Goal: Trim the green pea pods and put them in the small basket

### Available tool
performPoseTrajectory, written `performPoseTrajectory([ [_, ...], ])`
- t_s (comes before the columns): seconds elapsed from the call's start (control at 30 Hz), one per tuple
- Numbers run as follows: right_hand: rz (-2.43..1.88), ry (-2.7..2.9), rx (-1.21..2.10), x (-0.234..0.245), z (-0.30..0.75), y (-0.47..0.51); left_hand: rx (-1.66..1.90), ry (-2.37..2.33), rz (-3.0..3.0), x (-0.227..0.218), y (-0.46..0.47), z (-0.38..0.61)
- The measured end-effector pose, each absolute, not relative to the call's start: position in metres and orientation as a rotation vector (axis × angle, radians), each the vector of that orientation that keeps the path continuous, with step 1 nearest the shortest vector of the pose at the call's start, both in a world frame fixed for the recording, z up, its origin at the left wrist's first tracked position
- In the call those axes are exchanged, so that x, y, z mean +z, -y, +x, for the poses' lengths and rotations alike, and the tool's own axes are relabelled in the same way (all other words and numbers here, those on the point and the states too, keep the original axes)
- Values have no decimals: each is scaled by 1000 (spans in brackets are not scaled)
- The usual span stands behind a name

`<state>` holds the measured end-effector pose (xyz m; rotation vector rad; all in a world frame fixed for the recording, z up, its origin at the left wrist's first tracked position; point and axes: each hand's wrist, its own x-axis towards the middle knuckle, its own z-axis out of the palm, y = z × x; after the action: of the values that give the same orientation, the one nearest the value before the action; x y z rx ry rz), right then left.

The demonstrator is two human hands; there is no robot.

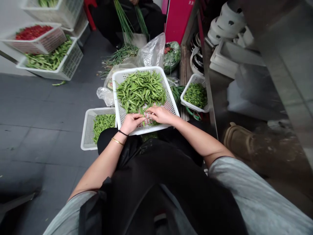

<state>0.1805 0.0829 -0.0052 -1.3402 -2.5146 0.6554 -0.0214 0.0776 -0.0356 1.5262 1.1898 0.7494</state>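
A white perforated plastic basket (pixel 171 104) rests at my lap, tilted slightly, with a heap of green pea pods (pixel 141 88) filling its far part. Over its near side, my left hand (pixel 132 122) has thumb and fingers pinched together at a pea pod (pixel 143 123). My right hand (pixel 160 115) reaches in from the other side, its fingers closed around a pea pod (pixel 144 110) close to the left fingertips. The two hands nearly meet. Exactly how the pods sit between the fingers is partly hidden.
Left of my knee stands a lower white basket (pixel 87 130) with more pods. A small basket of leafy greens (pixel 195 94) is at right, beside a metal shelf. Stacked vegetable crates (pixel 70 62) stand far left. Opposite sits a person (pixel 105 23) holding long green stalks (pixel 123 19).
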Motion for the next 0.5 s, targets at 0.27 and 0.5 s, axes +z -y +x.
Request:
performPoseTrajectory([
  [0.27, -1102, 2145, 913, 15, 167, -83, 826, -962, 1209, -17, -71, -23],
  [0.5, -1148, 2191, 714, 25, 155, -73, 914, -859, 858, -8, -63, -17],
])
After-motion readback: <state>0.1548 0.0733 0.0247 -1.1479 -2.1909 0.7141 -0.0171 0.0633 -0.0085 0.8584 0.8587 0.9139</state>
